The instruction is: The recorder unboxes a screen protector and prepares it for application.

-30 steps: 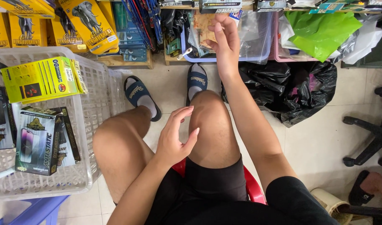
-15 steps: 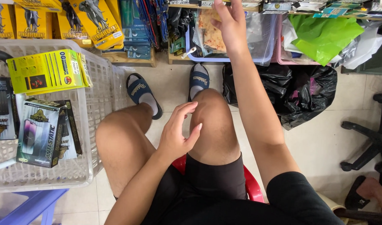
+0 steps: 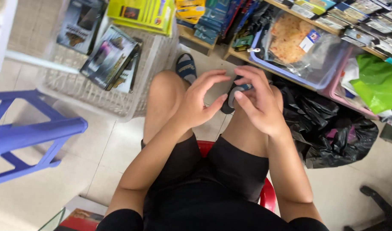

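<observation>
I sit on a red stool (image 3: 267,196) with bare knees under my hands. My left hand (image 3: 199,102) and my right hand (image 3: 259,105) hover close together above my knees, fingertips almost touching, fingers apart and curled. I see nothing held in either one. Below them are my feet in dark blue sandals, one sandal (image 3: 186,67) in plain view. The other sandal (image 3: 229,102) is mostly hidden by my right fingers.
A white mesh basket (image 3: 97,96) at the left holds dark boxes (image 3: 110,57) and yellow boxes (image 3: 140,13). A blue plastic stool (image 3: 33,132) stands at the far left. A clear bin (image 3: 309,51) with bagged goods, black bags (image 3: 328,128) and a green bag (image 3: 375,81) lie at the right.
My right hand came down from the clear bin to meet my left hand, which lifted off my knee. The camera tilted down and to the left.
</observation>
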